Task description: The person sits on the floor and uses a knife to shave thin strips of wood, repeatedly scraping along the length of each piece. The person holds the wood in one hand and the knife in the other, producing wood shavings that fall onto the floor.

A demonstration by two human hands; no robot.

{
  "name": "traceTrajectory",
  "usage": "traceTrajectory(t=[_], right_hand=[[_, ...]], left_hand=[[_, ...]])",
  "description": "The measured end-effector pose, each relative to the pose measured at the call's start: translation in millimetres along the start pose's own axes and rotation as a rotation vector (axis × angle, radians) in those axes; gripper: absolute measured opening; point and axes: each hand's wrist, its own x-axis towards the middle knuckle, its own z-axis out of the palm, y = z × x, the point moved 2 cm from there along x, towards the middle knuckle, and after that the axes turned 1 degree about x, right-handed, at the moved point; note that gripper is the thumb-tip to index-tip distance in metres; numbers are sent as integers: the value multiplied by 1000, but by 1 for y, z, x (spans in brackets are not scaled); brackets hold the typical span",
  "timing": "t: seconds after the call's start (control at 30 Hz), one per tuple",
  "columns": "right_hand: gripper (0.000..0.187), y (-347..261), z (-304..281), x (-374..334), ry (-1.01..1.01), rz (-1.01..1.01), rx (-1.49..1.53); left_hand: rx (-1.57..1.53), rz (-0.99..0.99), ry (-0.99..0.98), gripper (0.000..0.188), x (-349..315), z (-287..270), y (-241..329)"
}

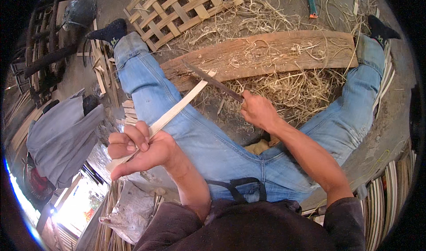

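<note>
My left hand (142,149) is closed around the lower end of a pale, flat bamboo strip (179,105), which slants up and away to the right over my left thigh. In my right hand (259,111) is a knife (222,86) with a long dark blade, its handle hidden by my fingers. The blade points up and left and lies across the far end of the strip. Just beyond it, a thick weathered wooden plank (275,53) spans between my lower legs, with curly shavings scattered on it.
Heaps of thin shavings (293,93) lie on the ground around the plank. A woven bamboo panel (177,9) is at the far left, and a green-and-orange handle (311,2) lies at the far right. Grey cloth (66,140) hangs at left. Split strips (386,198) are stacked near right.
</note>
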Motion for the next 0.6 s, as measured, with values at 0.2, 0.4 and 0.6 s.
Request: traceTrajectory(t=[0.2,0.4,0.6], right_hand=[[31,6,3,-1,40,44,-45],[32,10,5,-8,87,-15,-87],[36,8,4,-13,119,77,51]], left_hand=[[-32,0,-11,63,-3,3,1],[-69,13,-46,62,-3,4,0],[-297,128,-111,64,7,0,32]])
